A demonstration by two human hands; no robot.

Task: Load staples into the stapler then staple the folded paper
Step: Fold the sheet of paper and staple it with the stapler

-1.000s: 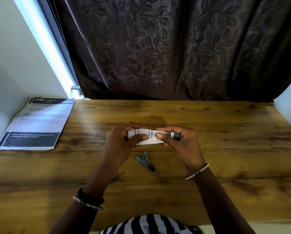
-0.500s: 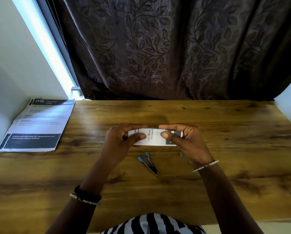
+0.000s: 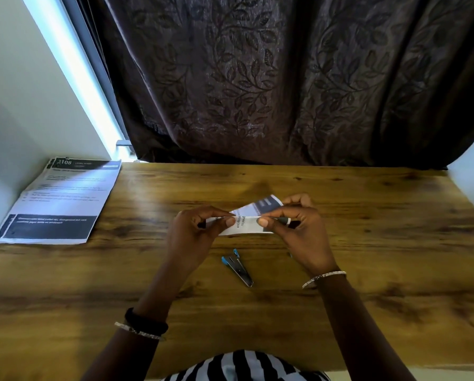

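Note:
A small folded paper [image 3: 245, 223], white with printed text and a dark blue panel, is held just above the middle of the wooden table [image 3: 367, 243]. My left hand [image 3: 194, 235] pinches its left end and my right hand [image 3: 301, 229] pinches its right end. One flap of the paper lifts up and back toward the curtain. A small metal stapler [image 3: 237, 267] with blue tips lies on the table just in front of my hands, untouched. No loose staples can be made out.
Printed sheets [image 3: 60, 202] lie at the table's far left corner beside the wall. A dark leaf-patterned curtain [image 3: 271, 78] hangs behind the table's back edge. A white wall borders the right side.
The paper's upper flap has lifted up and back from the folded strip. Both hands keep their pinch and have spread slightly apart. The stapler has not moved.

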